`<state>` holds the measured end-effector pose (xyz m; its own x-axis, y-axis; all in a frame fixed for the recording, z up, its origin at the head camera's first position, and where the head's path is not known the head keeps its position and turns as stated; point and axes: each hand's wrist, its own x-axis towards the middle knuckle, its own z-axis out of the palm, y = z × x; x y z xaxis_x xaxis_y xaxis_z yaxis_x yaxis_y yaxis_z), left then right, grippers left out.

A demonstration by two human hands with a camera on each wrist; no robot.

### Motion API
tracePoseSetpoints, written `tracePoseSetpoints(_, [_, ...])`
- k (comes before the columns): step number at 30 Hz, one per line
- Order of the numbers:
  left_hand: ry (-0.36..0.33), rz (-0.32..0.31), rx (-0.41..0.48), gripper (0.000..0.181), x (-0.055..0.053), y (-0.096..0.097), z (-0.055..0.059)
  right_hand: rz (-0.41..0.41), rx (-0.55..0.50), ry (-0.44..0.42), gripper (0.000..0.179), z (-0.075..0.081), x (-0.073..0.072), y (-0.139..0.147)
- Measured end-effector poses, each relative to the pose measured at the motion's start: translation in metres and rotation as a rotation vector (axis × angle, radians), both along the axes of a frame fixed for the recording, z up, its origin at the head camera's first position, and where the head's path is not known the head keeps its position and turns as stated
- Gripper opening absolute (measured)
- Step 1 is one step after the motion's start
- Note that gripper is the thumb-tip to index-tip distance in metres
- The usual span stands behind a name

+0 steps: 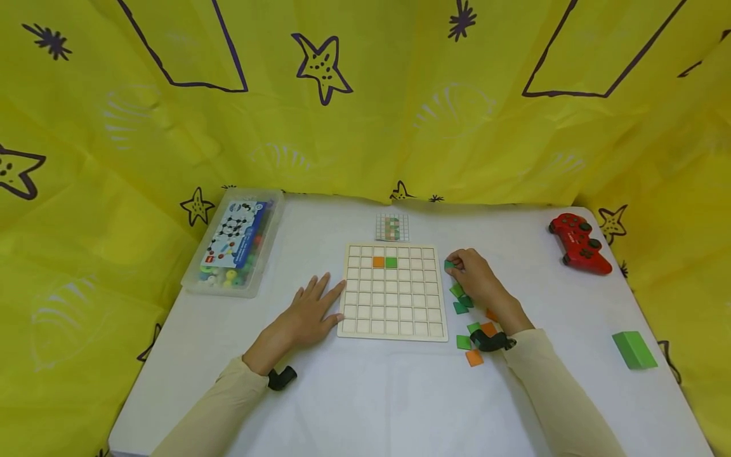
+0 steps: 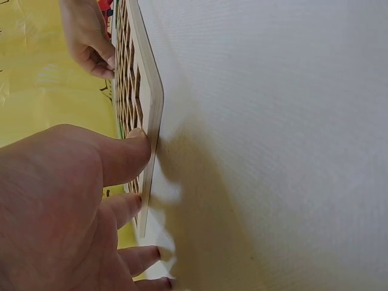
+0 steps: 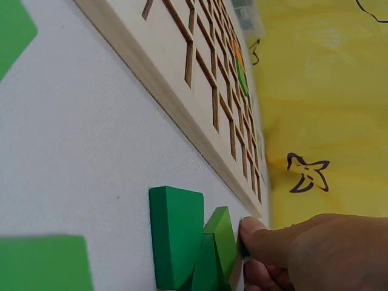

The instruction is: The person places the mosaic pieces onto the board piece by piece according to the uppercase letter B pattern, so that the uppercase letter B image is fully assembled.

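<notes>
A wooden grid board (image 1: 394, 298) lies mid-table, with an orange tile (image 1: 379, 262) and a light green tile (image 1: 391, 262) side by side in its second row. My left hand (image 1: 305, 314) is spread flat at the board's left edge, thumb and fingertips touching the rim. Just off the board's upper right side, my right hand (image 1: 476, 276) pinches a dark green tile (image 1: 449, 264) between thumb and fingers. Below that hand lie loose tiles: dark green (image 3: 176, 236), light green (image 1: 463, 343) and orange (image 1: 474, 358). A small pattern card (image 1: 392, 227) sits behind the board.
At the back left stands a clear plastic box (image 1: 231, 244) of colourful parts. A red game controller (image 1: 580, 244) is at the back right, and a green block (image 1: 634, 350) near the right edge. Yellow curtain (image 1: 377, 146) surrounds the white table (image 1: 365, 393).
</notes>
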<state>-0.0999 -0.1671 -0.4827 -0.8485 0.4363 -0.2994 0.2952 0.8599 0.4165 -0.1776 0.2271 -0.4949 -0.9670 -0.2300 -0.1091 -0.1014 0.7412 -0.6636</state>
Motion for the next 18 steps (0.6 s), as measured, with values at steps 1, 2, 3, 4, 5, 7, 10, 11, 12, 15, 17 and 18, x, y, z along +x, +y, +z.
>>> tracePoseSetpoints(1, [0.000, 0.000, 0.000, 0.070, 0.000, 0.000, 0.000, -0.001, 0.000, 0.009, 0.030, 0.000, 0.000, -0.001])
tracePoseSetpoints(2, [0.002, -0.001, -0.003, 0.070, 0.000, 0.000, 0.000, 0.003, -0.002, 0.021, 0.030, -0.001, -0.001, -0.002])
tracePoseSetpoints(3, [0.002, -0.002, -0.006, 0.070, 0.000, 0.000, 0.000, 0.006, -0.005, 0.031, 0.030, -0.001, -0.002, -0.004])
tracePoseSetpoints(4, [0.002, -0.001, -0.005, 0.070, 0.000, 0.000, 0.000, 0.011, -0.007, 0.041, 0.030, -0.001, -0.002, -0.007])
tracePoseSetpoints(5, [0.002, 0.000, -0.007, 0.070, 0.000, 0.000, 0.000, 0.013, -0.015, 0.046, 0.030, 0.000, -0.003, -0.010])
tracePoseSetpoints(7, [0.004, 0.002, -0.005, 0.070, 0.001, 0.000, 0.000, 0.023, -0.029, 0.052, 0.031, 0.002, -0.004, -0.018])
tracePoseSetpoints(10, [0.003, 0.006, 0.001, 0.070, 0.001, 0.000, 0.001, 0.040, -0.044, 0.051, 0.031, 0.005, -0.005, -0.033])
tracePoseSetpoints(11, [0.004, 0.005, 0.000, 0.070, 0.001, 0.000, 0.001, 0.046, -0.049, 0.048, 0.030, 0.006, -0.006, -0.038])
tracePoseSetpoints(12, [0.006, 0.004, 0.001, 0.070, 0.001, 0.000, 0.001, 0.051, -0.054, 0.043, 0.030, 0.007, -0.006, -0.043])
tracePoseSetpoints(15, [0.010, 0.004, -0.002, 0.070, 0.002, 0.000, 0.001, 0.074, -0.062, 0.034, 0.030, 0.007, -0.009, -0.058])
tracePoseSetpoints(17, [0.013, 0.005, -0.005, 0.070, 0.002, 0.000, 0.001, 0.093, -0.058, 0.028, 0.030, 0.007, -0.010, -0.066])
tracePoseSetpoints(18, [0.013, 0.007, -0.003, 0.070, 0.002, 0.001, 0.001, 0.099, -0.049, 0.024, 0.030, 0.007, -0.010, -0.070])
